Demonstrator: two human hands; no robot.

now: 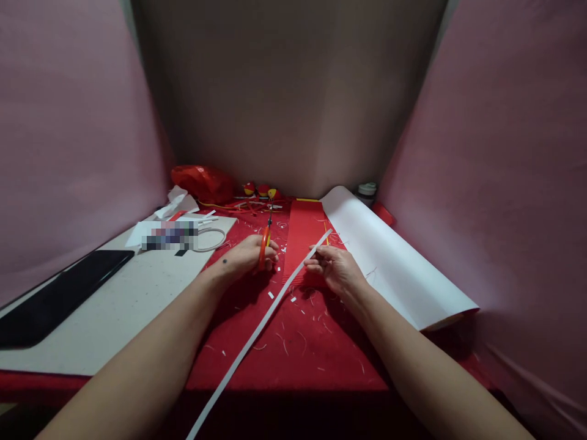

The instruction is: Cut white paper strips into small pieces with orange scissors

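Observation:
My left hand [257, 253] grips a pair of scissors [265, 244] with orange handles, blades pointing away from me. Between the fingertips of my right hand [337, 266] is a long, narrow white strip [257, 333], pinched near its far end. The strip slants down toward me and runs out of the bottom of the view. Beneath and beyond the hands lies a red ridged sheet [305, 229]. Small white snippets [271, 295] and curled thread-like bits are scattered on the red cloth [293, 357].
A white roll [389, 256] lies along the right. On the left, a pale board [114, 318] carries a black flat panel [64, 293] and a coiled strip [211, 240]. Behind are a red plastic bag [204, 182], small red-and-yellow figures [263, 190] and a lidded container [366, 192].

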